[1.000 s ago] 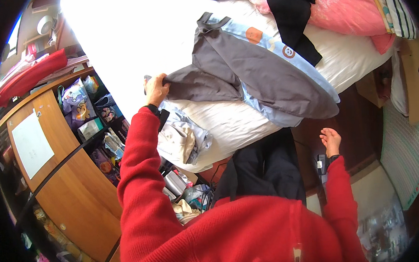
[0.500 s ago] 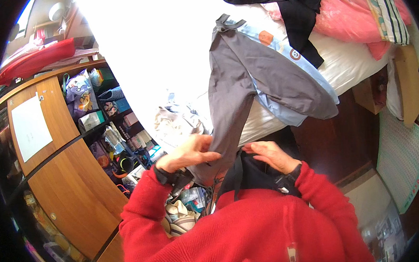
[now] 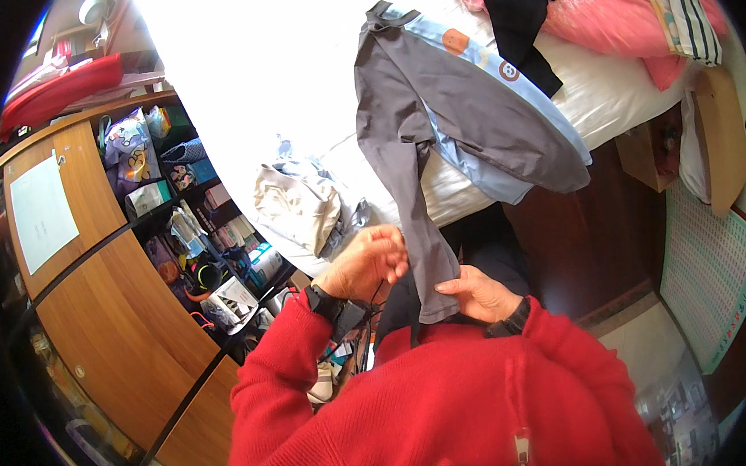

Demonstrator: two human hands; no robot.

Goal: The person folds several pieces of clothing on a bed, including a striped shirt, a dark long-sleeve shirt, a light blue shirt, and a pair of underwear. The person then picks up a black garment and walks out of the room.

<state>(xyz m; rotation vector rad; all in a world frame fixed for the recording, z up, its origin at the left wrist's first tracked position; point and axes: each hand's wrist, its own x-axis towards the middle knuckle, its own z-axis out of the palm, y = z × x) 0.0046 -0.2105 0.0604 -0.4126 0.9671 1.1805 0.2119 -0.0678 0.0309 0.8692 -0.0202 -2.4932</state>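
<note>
Grey trousers lie across the bed over a light blue garment with printed patches. One trouser leg hangs past the bed's edge toward me. My right hand grips the cuff end of that leg, thumb on top of the cloth. On the leg's other side, my left hand is up against it with fingers curled inward. Whatever its fingers may hold is hidden. To the left, a crumpled beige and pale blue garment rests on the bed.
The white bed bears black clothing and pink bedding toward the far right. At left stands a wooden cabinet with crammed shelves. A cardboard box and a green-edged printed sheet are at right.
My right hand has taken hold of the trouser leg's cuff. My left hand has curled its fingers and moved slightly right. The hanging leg is now drawn straighter, and the view has shifted.
</note>
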